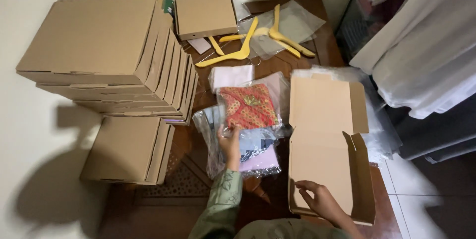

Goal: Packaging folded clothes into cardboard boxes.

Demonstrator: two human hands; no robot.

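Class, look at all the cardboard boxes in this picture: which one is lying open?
The flat cardboard box on the right, whose near edge the right hand touches, lies open with its lid folded back. The stacked boxes on the left are all closed.

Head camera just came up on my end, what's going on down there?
A person works over a dark wooden table. The left hand grips the edge of a clear-bagged red patterned garment lying on top of other bagged clothes. The right hand rests on the near edge of an open, empty cardboard box. Stacks of closed boxes stand to the left, and yellow hangers lie at the far end.
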